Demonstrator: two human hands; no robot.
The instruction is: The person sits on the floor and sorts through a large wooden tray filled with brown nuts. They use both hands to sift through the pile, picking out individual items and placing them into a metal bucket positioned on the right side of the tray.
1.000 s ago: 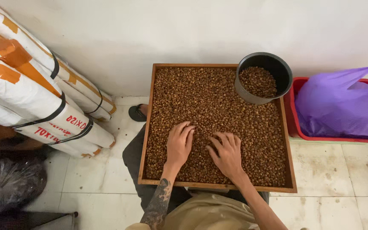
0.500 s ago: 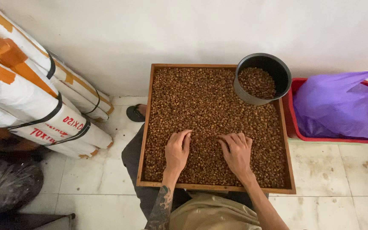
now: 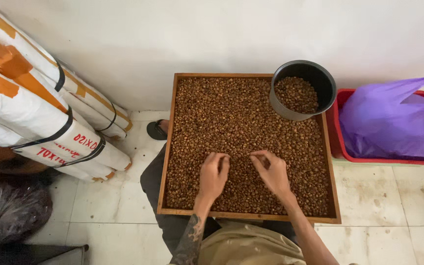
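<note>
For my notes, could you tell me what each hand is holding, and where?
Neither visibly holds anything: left hand and right hand rest, fingers curled, on the beans.

White-and-orange rolled packages (image 3: 35, 103) stacked left — purple plastic bag (image 3: 393, 118) right

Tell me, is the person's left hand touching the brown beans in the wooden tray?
Touching. The head view shows the left hand resting with curled fingers on the beans in the tray.
</note>
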